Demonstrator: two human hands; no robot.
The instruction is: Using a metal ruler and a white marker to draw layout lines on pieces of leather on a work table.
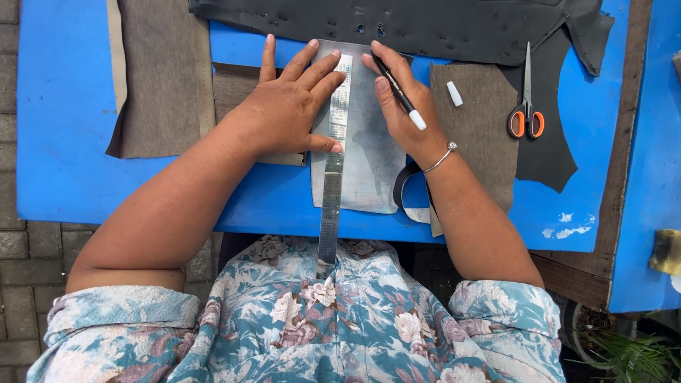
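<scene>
Left hand [287, 106] lies flat, fingers spread, pressing down on a metal ruler [332, 177] and gripping nothing. Right hand [399, 99] is closed loosely round a black pen [397, 92], white end toward the wrist, tip up by the fingertips at the ruler's far end.

Surface: a blue table [64, 142], outdoors, with grey paving bricks [8, 135] showing at the left and bottom left. A second blue surface [656, 142] stands to the right past a bare wooden edge [624, 177], a bit of green plant [617, 347] below it.

The ruler runs lengthwise away from the person, lying on a grey sheet of material [369, 156]; its near end overhangs the table edge toward the person's floral shirt [319, 319]. The left hand sits on and just left of the ruler's upper half; the right hand rests on the grey sheet just right of it.

Around: brown fabric pieces [163, 78] at left and under the right forearm, a large black sheet [425, 25] across the far edge, a white pen cap [454, 93] just right of the right hand, orange-handled scissors [526, 106] further right on the black material.

Open blue table shows at the far left and along the near edge; the far side is crowded with material.
</scene>
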